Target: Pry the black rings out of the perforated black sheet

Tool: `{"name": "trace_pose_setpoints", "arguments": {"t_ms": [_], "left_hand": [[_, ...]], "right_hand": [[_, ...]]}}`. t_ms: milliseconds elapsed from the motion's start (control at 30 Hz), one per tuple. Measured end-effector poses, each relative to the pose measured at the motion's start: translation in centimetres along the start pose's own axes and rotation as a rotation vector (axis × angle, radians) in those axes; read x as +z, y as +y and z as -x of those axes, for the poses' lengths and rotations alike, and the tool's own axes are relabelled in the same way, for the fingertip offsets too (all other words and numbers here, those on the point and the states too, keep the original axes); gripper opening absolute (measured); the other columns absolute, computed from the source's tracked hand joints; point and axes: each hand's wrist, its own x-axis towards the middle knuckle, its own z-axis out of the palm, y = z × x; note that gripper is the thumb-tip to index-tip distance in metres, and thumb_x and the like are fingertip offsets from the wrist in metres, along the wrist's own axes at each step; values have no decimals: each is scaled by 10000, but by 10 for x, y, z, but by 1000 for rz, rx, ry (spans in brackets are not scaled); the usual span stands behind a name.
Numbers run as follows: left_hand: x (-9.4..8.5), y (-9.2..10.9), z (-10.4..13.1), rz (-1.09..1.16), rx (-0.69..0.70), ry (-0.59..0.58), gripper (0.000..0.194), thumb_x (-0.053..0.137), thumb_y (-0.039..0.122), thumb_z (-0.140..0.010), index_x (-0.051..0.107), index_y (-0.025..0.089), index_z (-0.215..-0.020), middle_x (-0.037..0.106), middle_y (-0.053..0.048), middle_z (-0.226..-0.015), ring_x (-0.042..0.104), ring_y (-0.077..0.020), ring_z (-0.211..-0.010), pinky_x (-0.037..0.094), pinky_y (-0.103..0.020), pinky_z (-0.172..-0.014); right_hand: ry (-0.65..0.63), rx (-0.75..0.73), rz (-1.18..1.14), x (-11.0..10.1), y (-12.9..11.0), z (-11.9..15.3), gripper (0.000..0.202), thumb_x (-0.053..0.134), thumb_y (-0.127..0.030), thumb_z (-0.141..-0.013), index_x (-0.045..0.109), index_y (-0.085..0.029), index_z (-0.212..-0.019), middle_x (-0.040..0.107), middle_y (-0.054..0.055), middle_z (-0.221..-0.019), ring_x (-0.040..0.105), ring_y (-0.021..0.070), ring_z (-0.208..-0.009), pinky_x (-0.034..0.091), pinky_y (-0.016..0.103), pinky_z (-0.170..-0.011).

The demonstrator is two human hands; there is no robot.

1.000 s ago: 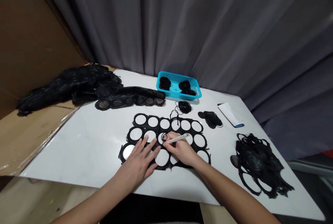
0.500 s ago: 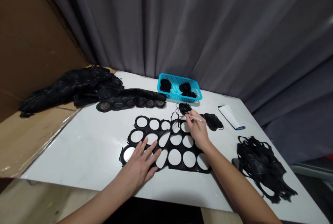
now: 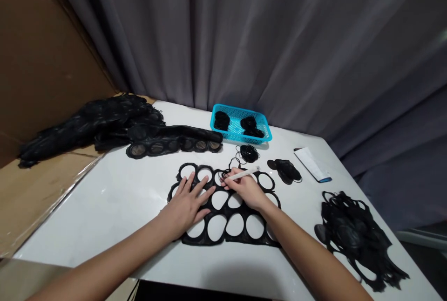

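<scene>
A black sheet with rows of large round holes (image 3: 227, 207) lies on the white table. My left hand (image 3: 188, 202) rests on its left part, fingers spread over the holes. My right hand (image 3: 244, 189) grips a slim white pen-shaped tool (image 3: 242, 173), its lower end at a hole in the sheet's far row. Black strands bunch at the fingertips of that hand, and the tool's tip cannot be made out. Just beyond lies a small coil of thin black rings (image 3: 249, 153), with strands trailing toward the right hand. Black round pieces (image 3: 287, 171) lie to its right.
A blue basket (image 3: 240, 140) with black bundles stands at the back. Far left, a heap of black sheets (image 3: 91, 121) lies by cardboard (image 3: 52, 58). Black scraps (image 3: 356, 236) are piled at the right, near a white folded paper (image 3: 312, 163).
My right hand has moved left and nearer with the white tool, from beside the coil to the far row of holes. My left hand has shifted slightly toward the far row.
</scene>
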Motion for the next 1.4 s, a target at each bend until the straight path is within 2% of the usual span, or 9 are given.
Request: {"name": "trace_pose_setpoints", "arguments": {"t_ms": [267, 500, 733, 900, 1000, 1100, 1200, 1300, 1400], "left_hand": [[11, 9, 8, -156, -101, 102, 673, 562, 602, -890, 383, 350, -1488, 288, -34, -1578, 252, -510, -1396, 358, -716, -1028], [9, 7, 3, -148, 22, 163, 580, 380, 569, -973, 482, 216, -1421, 353, -49, -1547, 265, -289, -1452, 305, -492, -1152], [14, 13, 6, -156, -8, 114, 667, 543, 562, -914, 417, 218, -1473, 301, -67, -1570, 276, -412, -1419, 374, -580, -1081], [12, 15, 6, -174, -18, 138, 692, 616, 537, -877, 449, 206, -1461, 336, -78, -1552, 327, -467, -1368, 423, -627, -1038], [12, 16, 6, -176, -31, 118, 684, 623, 521, -874, 454, 213, -1461, 344, -76, -1549, 316, -481, -1370, 430, -642, -1036], [12, 18, 7, -166, -50, 94, 681, 605, 530, -883, 438, 234, -1473, 328, -75, -1557, 294, -489, -1382, 423, -655, -1042], [12, 19, 8, -159, -73, 93, 700, 609, 551, -877, 424, 251, -1482, 322, -74, -1560, 274, -498, -1389, 416, -661, -1047], [10, 19, 7, -150, -112, 93, 738, 662, 555, -842, 412, 292, -1485, 305, -73, -1568, 280, -513, -1382, 409, -676, -1042], [6, 14, 8, -130, -132, 90, 764, 674, 576, -829, 409, 284, -1484, 293, -103, -1570, 337, -480, -1374, 431, -647, -1043]], "right_hand": [[12, -77, 309, 11, -4, 1, 223, 549, -268, -849, 453, -214, -655, 542, -58, -746, 470, 91, -757, 306, 189, -745], [4, -88, 350, 12, -3, -1, 221, 556, -231, -863, 460, -210, -664, 539, -62, -787, 468, 79, -775, 309, 178, -758], [3, -170, 453, 13, 1, 1, 243, 525, -209, -917, 459, -210, -683, 529, -52, -812, 504, 79, -806, 341, 170, -772], [-34, -400, 981, 25, 6, 10, 92, 442, -223, -942, 527, -233, -909, 595, 28, -1022, 520, 168, -932, 392, 248, -798], [57, -443, 1140, 8, -1, 0, 112, 454, -160, -921, 537, -233, -937, 614, 39, -1009, 518, 186, -929, 384, 262, -788], [491, -369, 1048, -30, -14, -18, 212, 359, -200, -954, 521, -216, -818, 590, 35, -868, 499, 153, -810, 332, 250, -739], [707, -320, 867, -63, -25, -30, 211, 401, -267, -954, 488, -220, -767, 548, -10, -765, 439, 107, -658, 288, 232, -682], [657, -233, 575, -68, -27, -35, 193, 468, -314, -916, 495, -228, -746, 577, -34, -717, 465, 81, -584, 331, 200, -638], [392, -111, 186, -48, -23, -41, 217, 559, -406, -844, 481, -235, -736, 662, -21, -771, 585, 99, -587, 437, 172, -560]]}}
